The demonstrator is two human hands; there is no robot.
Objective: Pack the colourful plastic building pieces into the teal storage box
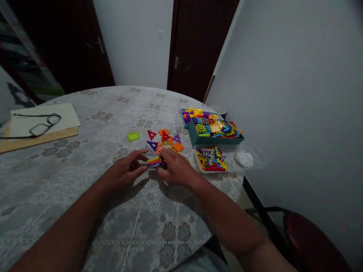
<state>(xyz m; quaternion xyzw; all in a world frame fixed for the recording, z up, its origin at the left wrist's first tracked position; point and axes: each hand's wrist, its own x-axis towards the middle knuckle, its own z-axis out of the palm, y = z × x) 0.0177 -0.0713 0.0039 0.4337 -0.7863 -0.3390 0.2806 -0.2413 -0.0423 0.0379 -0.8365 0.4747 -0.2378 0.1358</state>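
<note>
Between my hands is a small stack of toothed plastic pieces (154,162) in yellow, orange, purple and grey. My right hand (176,167) grips the stack's right end between thumb and fingers. At its left end, my left hand (126,167) is curved with thumb and fingers apart, the fingertips close to the stack. Just beyond the hands lie loose pieces: a red triangle (151,134), a purple triangle (177,138), an orange piece (178,147) and several others. A lime green piece (133,136) lies apart from them to the left.
On the right, a teal box (218,140) and a clear tub (200,164) hold many colourful pieces. A clear lid with a white packet (244,159) lies beside them. Glasses (39,129) rest on papers (69,113) at the left. A dark red chair (312,241) stands lower right.
</note>
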